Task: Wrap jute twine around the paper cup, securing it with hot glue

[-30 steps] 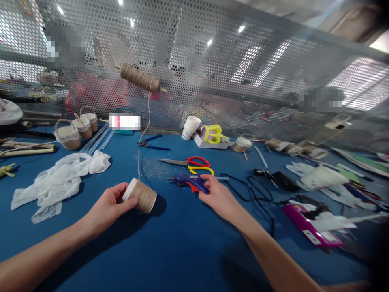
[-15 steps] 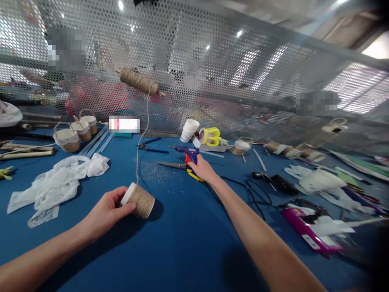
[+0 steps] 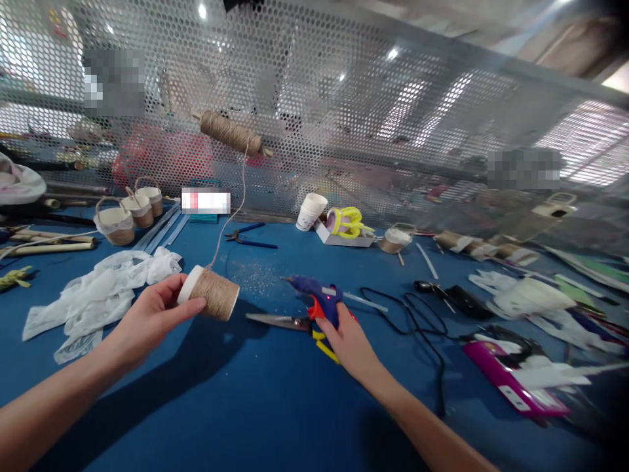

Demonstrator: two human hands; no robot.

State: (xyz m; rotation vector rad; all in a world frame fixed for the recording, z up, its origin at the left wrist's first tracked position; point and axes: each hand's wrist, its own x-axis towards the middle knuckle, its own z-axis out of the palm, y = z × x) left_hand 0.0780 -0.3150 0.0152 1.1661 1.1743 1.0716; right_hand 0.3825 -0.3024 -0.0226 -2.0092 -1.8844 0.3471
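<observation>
My left hand (image 3: 147,314) grips a paper cup wrapped in jute twine (image 3: 210,293), held on its side a little above the blue table (image 3: 275,406). A strand of twine (image 3: 236,203) runs from the cup up to a twine spool (image 3: 230,132) fixed on the perforated metal screen. My right hand (image 3: 346,341) is closed on the handle of a blue glue gun (image 3: 317,296), its nozzle pointing left toward the cup. Red and yellow handled scissors (image 3: 282,321) lie on the table under the gun, partly hidden by my hand.
Crumpled white plastic (image 3: 98,295) lies at the left. Several small twine-wrapped cup baskets (image 3: 125,213) stand at the back left. A white cup (image 3: 310,211), yellow tape holder (image 3: 346,221), blue pliers (image 3: 248,236), black cable (image 3: 407,314) and a pink package (image 3: 506,377) lie around. People work behind the screen.
My right hand picked up the glue gun, swung it away, then brought it back near toward the cup. My left hand lifted the wrapped cup off the table and to the left.
</observation>
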